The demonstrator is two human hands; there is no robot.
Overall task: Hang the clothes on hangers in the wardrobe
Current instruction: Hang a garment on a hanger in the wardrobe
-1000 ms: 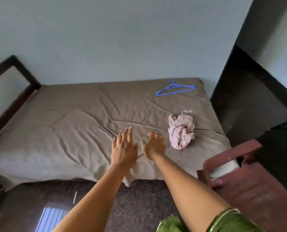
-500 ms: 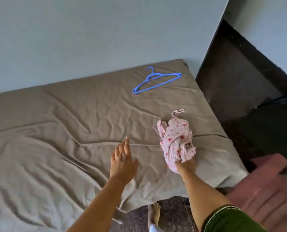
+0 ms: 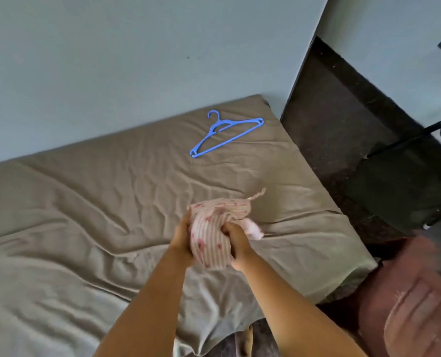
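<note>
While both your left hand (image 3: 182, 238) and right hand (image 3: 236, 242) clutch the bunched garment (image 3: 211, 235), the hanger (image 3: 226, 132) lies at twelve o'clock, pointing toward two.

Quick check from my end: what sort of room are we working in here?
Most likely a bedroom. A bed covered with a wrinkled brown sheet stands against a plain wall, a blue hanger lies on it, and both hands hold a bunched pink garment above it. No wardrobe is in view.
</note>
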